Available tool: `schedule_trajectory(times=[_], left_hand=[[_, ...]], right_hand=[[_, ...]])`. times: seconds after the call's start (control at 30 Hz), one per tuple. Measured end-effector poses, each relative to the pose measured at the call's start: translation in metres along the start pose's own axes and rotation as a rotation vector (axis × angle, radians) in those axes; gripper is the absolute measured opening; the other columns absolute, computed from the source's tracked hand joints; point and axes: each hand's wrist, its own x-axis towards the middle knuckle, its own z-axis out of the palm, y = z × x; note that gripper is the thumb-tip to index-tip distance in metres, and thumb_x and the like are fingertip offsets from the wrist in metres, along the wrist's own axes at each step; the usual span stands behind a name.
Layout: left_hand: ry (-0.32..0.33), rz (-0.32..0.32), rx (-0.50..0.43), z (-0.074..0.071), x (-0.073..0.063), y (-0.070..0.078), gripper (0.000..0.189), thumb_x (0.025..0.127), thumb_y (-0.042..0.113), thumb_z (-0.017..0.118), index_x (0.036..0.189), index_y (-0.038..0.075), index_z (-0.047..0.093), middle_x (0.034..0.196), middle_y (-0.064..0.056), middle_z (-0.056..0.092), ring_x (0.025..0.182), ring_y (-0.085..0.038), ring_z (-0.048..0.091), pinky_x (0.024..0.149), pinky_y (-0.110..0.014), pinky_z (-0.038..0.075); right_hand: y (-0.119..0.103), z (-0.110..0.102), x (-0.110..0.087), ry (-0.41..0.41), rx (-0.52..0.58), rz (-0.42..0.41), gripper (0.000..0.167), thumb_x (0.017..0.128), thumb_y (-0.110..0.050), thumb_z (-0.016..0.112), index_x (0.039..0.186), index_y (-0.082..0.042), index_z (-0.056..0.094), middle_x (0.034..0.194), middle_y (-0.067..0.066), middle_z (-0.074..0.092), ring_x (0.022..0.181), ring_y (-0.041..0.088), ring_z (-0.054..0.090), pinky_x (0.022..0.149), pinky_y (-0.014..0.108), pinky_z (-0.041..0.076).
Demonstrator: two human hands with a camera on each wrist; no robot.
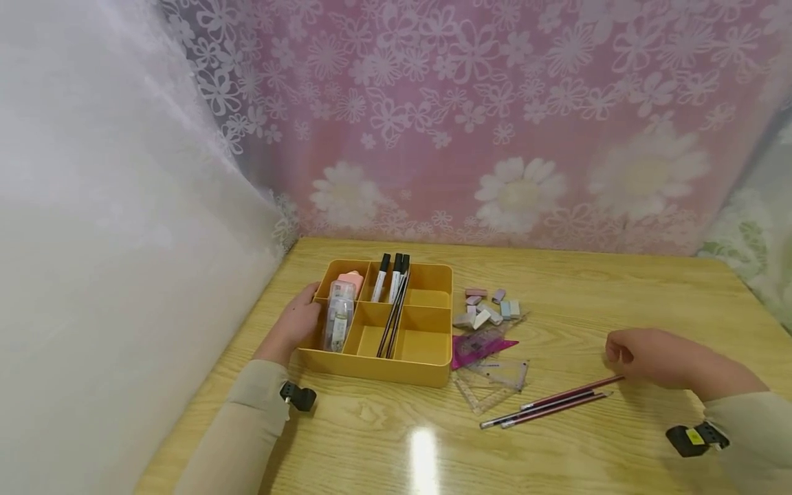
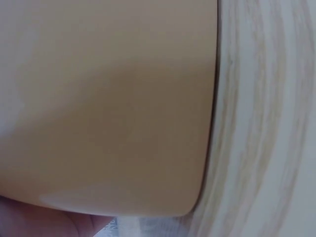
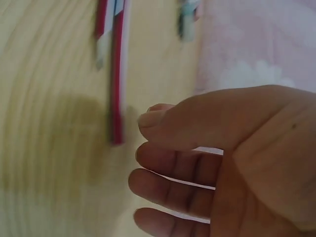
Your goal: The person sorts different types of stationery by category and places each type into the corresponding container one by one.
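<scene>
A yellow divided organizer box (image 1: 383,371) sits on the table, and my left hand (image 1: 300,320) grips its left side. In the left wrist view the box wall (image 2: 113,108) fills most of the frame, with fingers (image 2: 44,222) at its lower edge. My right hand (image 1: 656,354) hovers over the table, its fingers loosely curled and holding nothing. Close to it lie red and dark pencils (image 1: 557,405); in the right wrist view one pencil (image 3: 117,98) ends short of the thumb (image 3: 153,123).
Black-capped markers (image 1: 379,280), thin dark sticks (image 1: 392,320) and clear bottle-like items (image 1: 339,323) stand or lie in the box. To its right are several small erasers (image 1: 482,318), a magenta set square (image 1: 473,350) and clear set squares (image 1: 510,373). A floral curtain (image 1: 421,185) hangs behind.
</scene>
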Motion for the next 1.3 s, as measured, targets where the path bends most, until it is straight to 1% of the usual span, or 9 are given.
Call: schedule_trajectory(times=[0.07,0.17,0.3,0.6,0.83,0.93,1.07,1.17,1.3], left_hand=[[0.003,0.009,0.006,0.000,0.000,0.001,0.053,0.106,0.020,0.031,0.159,0.015,0.030,0.157,-0.013,0.038,0.145,-0.035,0.032,0.118,-0.057,0.022],[0.001,0.021,0.005,-0.001,0.000,0.002,0.053,0.105,0.020,0.031,0.158,0.014,0.031,0.156,-0.014,0.038,0.144,-0.035,0.033,0.117,-0.057,0.023],[-0.007,0.020,-0.006,-0.001,-0.001,0.002,0.054,0.105,0.019,0.031,0.159,0.012,0.029,0.157,-0.015,0.037,0.144,-0.036,0.033,0.117,-0.058,0.023],[-0.003,0.011,-0.014,-0.001,-0.002,-0.001,0.054,0.106,0.020,0.032,0.160,0.011,0.028,0.159,-0.015,0.034,0.147,-0.035,0.028,0.118,-0.057,0.022],[-0.002,0.003,-0.011,-0.001,-0.002,-0.001,0.055,0.106,0.019,0.031,0.160,0.011,0.026,0.160,-0.014,0.033,0.147,-0.035,0.028,0.118,-0.058,0.022],[-0.002,-0.001,-0.019,0.000,-0.001,-0.002,0.055,0.106,0.020,0.031,0.160,0.013,0.027,0.160,-0.013,0.033,0.147,-0.034,0.028,0.117,-0.058,0.022],[-0.006,-0.009,-0.038,0.000,0.000,-0.002,0.055,0.106,0.020,0.032,0.160,0.014,0.028,0.159,-0.012,0.034,0.146,-0.034,0.029,0.117,-0.058,0.022],[-0.005,-0.005,-0.039,0.000,0.000,0.000,0.055,0.106,0.020,0.033,0.160,0.013,0.028,0.159,-0.013,0.035,0.146,-0.034,0.030,0.117,-0.057,0.023],[-0.002,-0.004,-0.041,0.001,-0.001,0.002,0.054,0.105,0.019,0.033,0.159,0.012,0.029,0.158,-0.014,0.036,0.145,-0.034,0.031,0.117,-0.057,0.024]], right_hand=[[0.008,0.005,0.001,0.005,-0.008,-0.012,0.013,0.096,-0.005,0.062,0.090,-0.014,0.055,0.080,-0.003,0.050,0.071,0.012,0.042,0.063,0.034,0.034],[0.017,0.013,0.002,0.030,-0.037,-0.048,0.025,0.083,0.003,0.066,0.084,-0.016,0.049,0.074,-0.004,0.041,0.068,0.012,0.036,0.062,0.033,0.029],[0.023,0.019,0.005,0.044,-0.058,-0.073,0.033,0.073,0.003,0.070,0.081,-0.018,0.046,0.073,-0.004,0.037,0.068,0.014,0.031,0.062,0.033,0.027],[0.025,0.015,0.008,-0.027,-0.021,-0.080,0.029,0.078,-0.003,0.073,0.080,-0.019,0.049,0.077,-0.002,0.039,0.070,0.016,0.033,0.062,0.033,0.027],[0.026,0.015,0.008,-0.062,0.030,-0.129,0.026,0.080,-0.004,0.072,0.081,-0.017,0.050,0.078,-0.002,0.041,0.070,0.012,0.034,0.061,0.031,0.027],[0.030,0.015,0.008,-0.074,0.083,-0.181,0.025,0.082,-0.003,0.072,0.082,-0.016,0.051,0.077,-0.003,0.041,0.069,0.009,0.033,0.060,0.030,0.026],[0.038,0.015,0.009,-0.099,0.182,-0.293,0.022,0.087,0.001,0.068,0.082,-0.014,0.054,0.075,-0.008,0.044,0.064,0.005,0.037,0.055,0.029,0.029],[0.042,0.012,0.006,-0.132,0.237,-0.316,0.018,0.093,0.001,0.063,0.086,-0.014,0.056,0.081,-0.007,0.048,0.066,0.006,0.041,0.055,0.028,0.031],[0.041,0.003,0.001,-0.203,0.332,-0.284,0.011,0.101,-0.003,0.053,0.092,-0.009,0.054,0.089,0.001,0.052,0.071,0.015,0.045,0.057,0.030,0.031]])
